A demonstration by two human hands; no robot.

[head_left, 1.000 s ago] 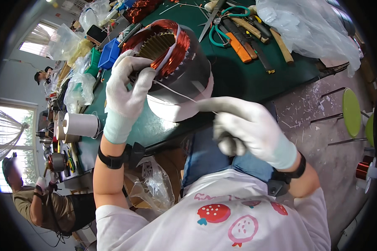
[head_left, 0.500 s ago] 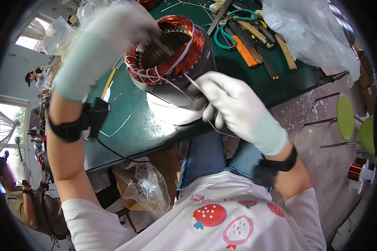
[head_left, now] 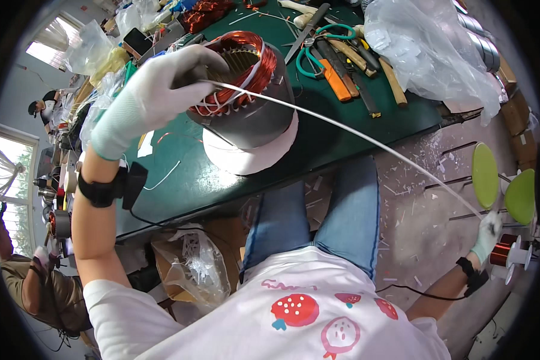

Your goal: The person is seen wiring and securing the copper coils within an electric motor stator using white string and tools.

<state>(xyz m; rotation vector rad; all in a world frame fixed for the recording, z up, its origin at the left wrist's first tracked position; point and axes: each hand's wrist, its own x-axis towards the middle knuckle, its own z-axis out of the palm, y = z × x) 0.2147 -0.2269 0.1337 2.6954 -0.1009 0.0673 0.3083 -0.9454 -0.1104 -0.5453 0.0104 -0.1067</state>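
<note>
On a white round base (head_left: 246, 161) stands a grey motor stator (head_left: 264, 117) with a ring of copper windings (head_left: 261, 63), partly laced in white cord. My gloved left hand (head_left: 168, 87) is at the left of the ring, fingers curled over the winding and thumb against the white cord (head_left: 348, 128). That cord runs taut from the left thumb, across the front of the stator, far out to the lower right. My gloved right hand (head_left: 489, 231) is closed on its other end, beyond the table edge. Part of the left fingers is hidden inside the ring.
Right of the stator lie teal-handled scissors (head_left: 309, 57), an orange-handled knife (head_left: 335, 81) and wooden-handled tools on the green table (head_left: 366, 129). Clear plastic bags (head_left: 426, 54) hang over the right corner. Green stools (head_left: 485, 177) and a copper wire spool (head_left: 504, 251) stand right. Another person (head_left: 39, 288) is at left.
My right hand has swept from beside the stator far out to the right, drawing the cord straight. My left hand has come down closer to the winding's left side.
</note>
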